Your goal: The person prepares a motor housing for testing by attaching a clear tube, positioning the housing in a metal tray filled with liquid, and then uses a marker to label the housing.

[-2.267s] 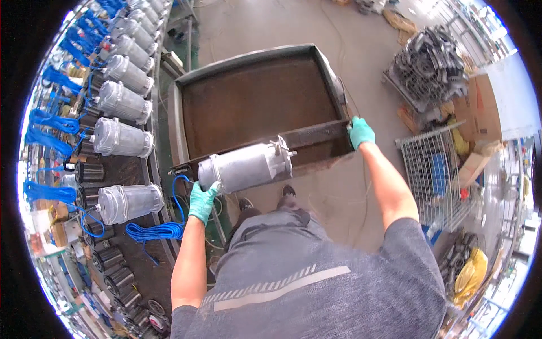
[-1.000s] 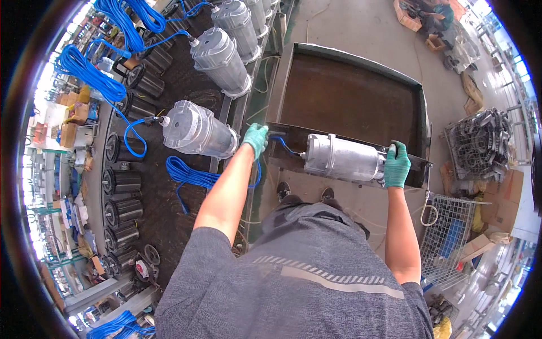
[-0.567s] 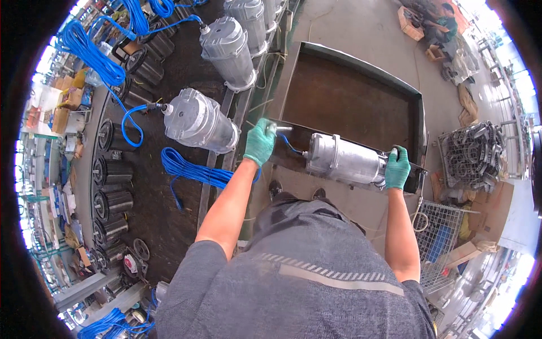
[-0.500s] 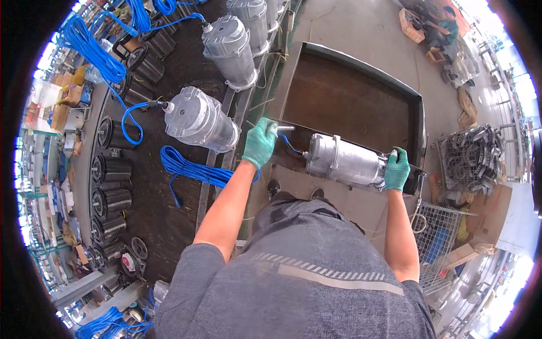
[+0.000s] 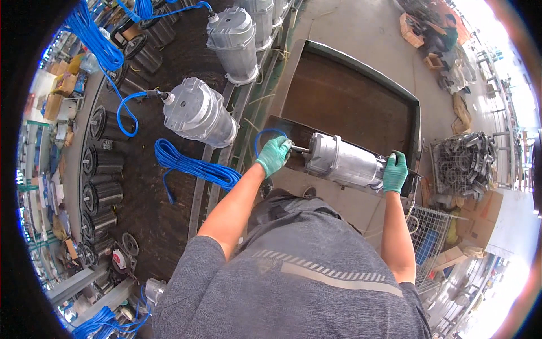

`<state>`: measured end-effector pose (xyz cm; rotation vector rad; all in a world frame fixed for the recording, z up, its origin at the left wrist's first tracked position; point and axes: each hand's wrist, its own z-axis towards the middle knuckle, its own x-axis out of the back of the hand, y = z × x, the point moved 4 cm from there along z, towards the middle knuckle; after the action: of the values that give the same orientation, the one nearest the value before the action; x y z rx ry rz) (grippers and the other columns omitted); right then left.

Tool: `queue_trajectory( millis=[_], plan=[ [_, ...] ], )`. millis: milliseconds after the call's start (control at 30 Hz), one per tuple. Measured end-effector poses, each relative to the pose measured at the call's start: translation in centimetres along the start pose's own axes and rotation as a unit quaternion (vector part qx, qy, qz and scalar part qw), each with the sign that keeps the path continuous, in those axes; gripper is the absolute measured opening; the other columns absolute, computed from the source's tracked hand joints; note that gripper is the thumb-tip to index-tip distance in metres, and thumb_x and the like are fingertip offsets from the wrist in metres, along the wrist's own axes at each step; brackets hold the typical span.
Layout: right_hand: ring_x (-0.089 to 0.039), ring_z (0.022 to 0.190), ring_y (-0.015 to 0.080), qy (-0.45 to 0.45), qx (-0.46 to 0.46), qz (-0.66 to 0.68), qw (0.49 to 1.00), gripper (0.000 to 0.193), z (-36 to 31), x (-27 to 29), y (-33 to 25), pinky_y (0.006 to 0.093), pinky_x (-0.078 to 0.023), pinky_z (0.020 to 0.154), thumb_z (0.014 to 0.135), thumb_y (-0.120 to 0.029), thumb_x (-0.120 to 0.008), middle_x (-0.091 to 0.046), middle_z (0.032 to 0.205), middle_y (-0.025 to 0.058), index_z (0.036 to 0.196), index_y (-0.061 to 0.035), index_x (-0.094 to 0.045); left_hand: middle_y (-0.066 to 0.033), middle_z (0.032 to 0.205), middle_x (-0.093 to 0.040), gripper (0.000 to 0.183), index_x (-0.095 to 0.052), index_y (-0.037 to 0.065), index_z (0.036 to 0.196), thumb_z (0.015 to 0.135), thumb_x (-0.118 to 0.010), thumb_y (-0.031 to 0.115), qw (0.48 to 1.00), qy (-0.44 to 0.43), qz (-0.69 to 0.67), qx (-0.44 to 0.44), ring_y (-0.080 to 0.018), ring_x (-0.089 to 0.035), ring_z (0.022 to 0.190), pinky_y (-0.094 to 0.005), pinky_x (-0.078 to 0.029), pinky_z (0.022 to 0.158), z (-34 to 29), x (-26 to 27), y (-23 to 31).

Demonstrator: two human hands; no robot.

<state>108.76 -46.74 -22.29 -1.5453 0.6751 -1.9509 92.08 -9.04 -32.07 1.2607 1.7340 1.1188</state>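
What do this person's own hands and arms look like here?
The left hand and right hand wear green gloves ending around the wrists. The forearms are bare. The short sleeves are dark grey and mottled, matching a shirt with a pale band and slanted stripes.

Bright, with blown-out glare at right

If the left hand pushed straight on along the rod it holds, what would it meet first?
Most likely the left end of the silver housing: the metal rod in the left hand points at it. Whether the tip touches that end or would pass just above, this view cannot settle.
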Motion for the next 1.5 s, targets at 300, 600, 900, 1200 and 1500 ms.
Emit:
queue_trajectory(
  millis=[300,600,900,1200,1500],
  plan=[
    [-0.067,0.075,0.0193,-0.005,-0.011,0.014,1.0,0.017,0.0,-0.1,-0.3,0.035,-0.054,0.073,0.1,-0.016,-0.058,-0.073,0.085,0.0127,0.108,-0.0051,-0.068,0.0006,0.072,-0.059,0.02,-0.063,0.012,0.11,0.105,-0.055,0.03,0.993,-0.084,-0.041,0.078,-0.0099,-0.051,0.051,-0.0264,-0.04,0.043,-0.5,-0.2,1.6],
    [-0.068,0.074,0.0185,-0.003,-0.015,0.021,1.0,0.017,-0.1,-0.3,-0.1,0.034,-0.054,0.071,0.1,-0.016,-0.059,-0.073,0.084,0.0123,0.108,-0.0055,-0.069,-0.0046,0.105,-0.072,0.046,-0.055,0.01,0.139,0.098,-0.064,0.028,0.893,-0.038,0.424,-0.143,-0.023,-0.066,0.072,-0.0394,-0.054,0.07,1.3,0.3,0.6],
    [-0.07,0.074,0.0344,0.012,0.022,-0.011,1.0,0.014,-0.4,0.8,-0.5,0.042,-0.054,0.07,0.097,-0.016,-0.06,-0.07,0.082,0.02,0.105,-0.0067,-0.068,0.0009,0.084,-0.06,0.057,-0.048,0.011,0.146,0.1,-0.062,0.041,0.97,-0.149,-0.166,0.097,-0.0089,-0.056,0.064,-0.0264,-0.049,0.06,-1.3,-1.5,1.8],
    [-0.07,0.08,0.0393,0.014,0.001,0.018,1.0,0.015,-0.3,0.9,-1.4,0.0435,-0.054,0.072,0.096,-0.018,-0.061,-0.07,0.087,0.0222,0.103,-0.0067,-0.068,-0.0134,0.102,-0.071,0.042,-0.058,0.008,0.132,0.091,-0.068,0.013,0.934,-0.128,0.319,-0.099,-0.0263,-0.069,0.083,-0.0359,-0.055,0.078,1.3,-0.1,1.8],
    [-0.069,0.086,0.0413,0.011,0.007,0.002,1.0,0.014,-0.6,1.8,-2.6,0.0458,-0.055,0.075,0.095,-0.018,-0.062,-0.07,0.09,0.0217,0.103,-0.0074,-0.067,-0.006,0.097,-0.066,0.071,-0.032,0.011,0.157,0.093,-0.063,0.008,0.985,-0.152,-0.044,0.066,-0.0145,-0.061,0.068,-0.0293,-0.052,0.06,-0.4,-0.4,0.9]
  ],
)
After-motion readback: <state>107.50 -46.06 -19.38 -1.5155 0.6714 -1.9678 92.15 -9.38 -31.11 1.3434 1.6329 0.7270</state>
